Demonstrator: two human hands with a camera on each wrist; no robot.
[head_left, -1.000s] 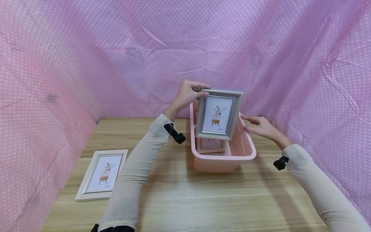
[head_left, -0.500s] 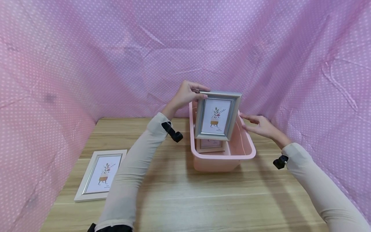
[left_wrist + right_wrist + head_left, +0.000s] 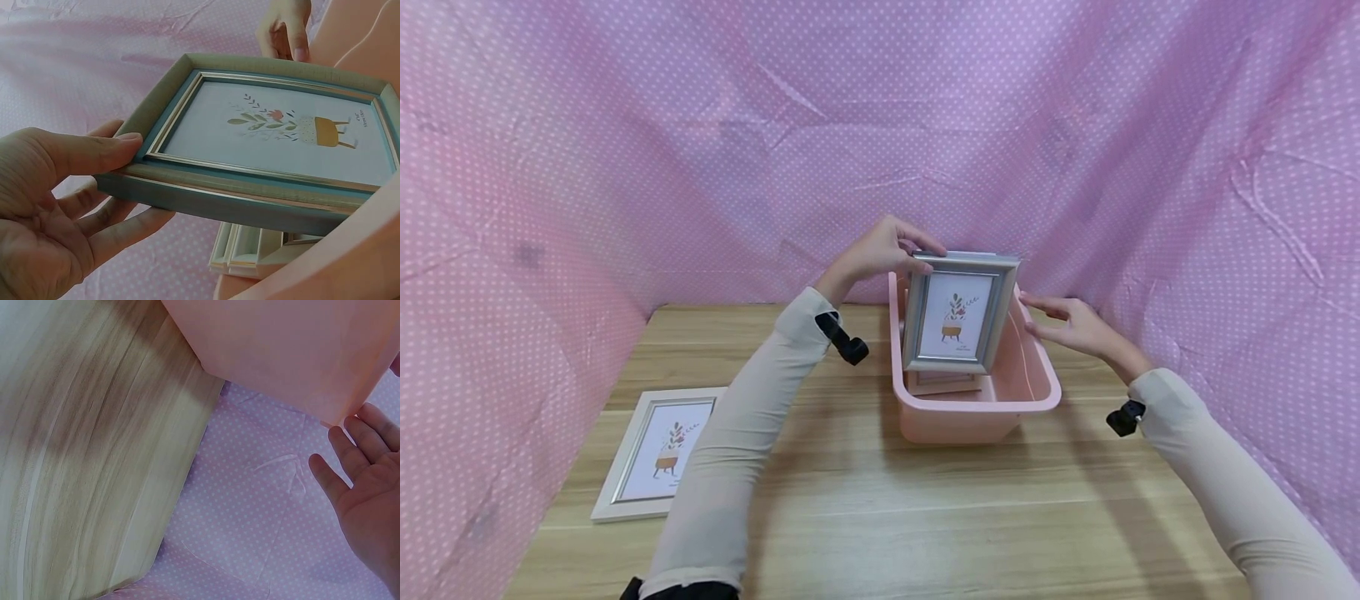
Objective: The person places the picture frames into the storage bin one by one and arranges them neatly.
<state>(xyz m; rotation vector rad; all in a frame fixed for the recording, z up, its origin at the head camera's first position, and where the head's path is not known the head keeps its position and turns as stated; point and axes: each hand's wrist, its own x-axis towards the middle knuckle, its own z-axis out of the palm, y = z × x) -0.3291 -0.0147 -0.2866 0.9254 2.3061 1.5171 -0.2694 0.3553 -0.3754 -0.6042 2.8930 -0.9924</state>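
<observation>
My left hand (image 3: pixel 880 250) pinches a silver-grey picture frame (image 3: pixel 953 325) by its upper left corner. The frame hangs upright, its lower part inside the pink plastic bin (image 3: pixel 977 407). In the left wrist view, the thumb lies on the frame's face and the fingers stretch behind and under its edge. Lower in the bin another light-coloured picture frame (image 3: pixel 943 386) is mostly covered by the held one. White frame edges (image 3: pixel 240 247) show beneath in the left wrist view. My right hand (image 3: pixel 1075 329) touches the bin's right side with its fingers extended, fingertips right at the wall.
A white picture frame (image 3: pixel 658 454) with a plant print lies face up on the left of the wooden table (image 3: pixel 880 517), partly behind the left sleeve. Pink dotted cloth (image 3: pixel 775 167) hangs behind and on both sides.
The held picture frame has moved down into the bin, with my left hand lowering along with it and covering more of the frame underneath. My right hand has stayed in place.
</observation>
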